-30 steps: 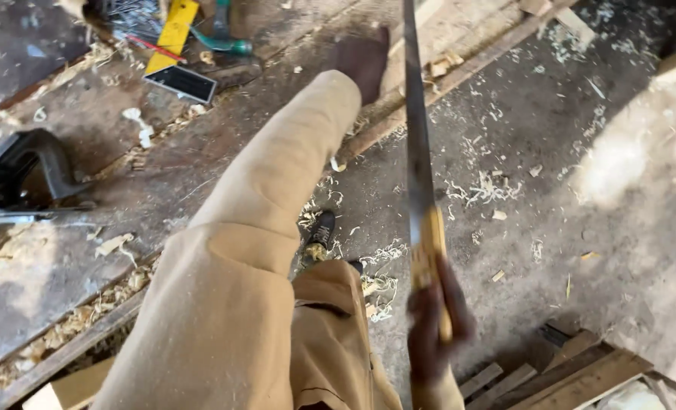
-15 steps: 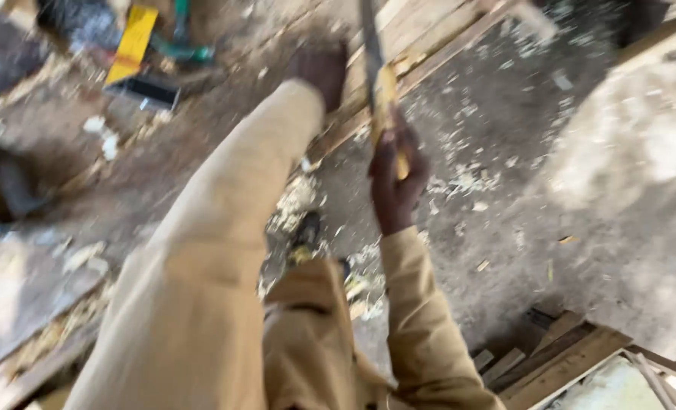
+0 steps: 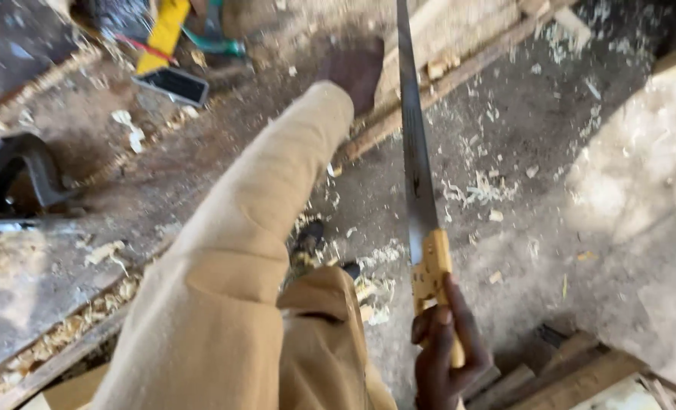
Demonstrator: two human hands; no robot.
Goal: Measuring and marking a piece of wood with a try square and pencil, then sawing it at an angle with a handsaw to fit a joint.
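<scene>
My right hand (image 3: 445, 348) grips the yellow wooden handle of a hand saw (image 3: 417, 175), low in the view. The long steel blade runs straight up to the top edge. My left arm, in a tan sleeve, stretches forward, and my left hand (image 3: 355, 70) presses down beside a long wooden plank (image 3: 459, 53) near the blade's far end. The fingers of that hand are hard to make out. My tan trouser leg and dark shoe (image 3: 307, 237) show below the arm.
Wood shavings litter the grey floor. A yellow tool (image 3: 163, 34) and a dark flat phone-like slab (image 3: 174, 85) lie at the upper left. A black curved object (image 3: 15, 171) sits at the left edge. Stacked timber offcuts (image 3: 573, 372) lie at the lower right.
My right hand has drawn the saw back toward me, from up near the plank to low in the view. My left hand has stayed on the plank.
</scene>
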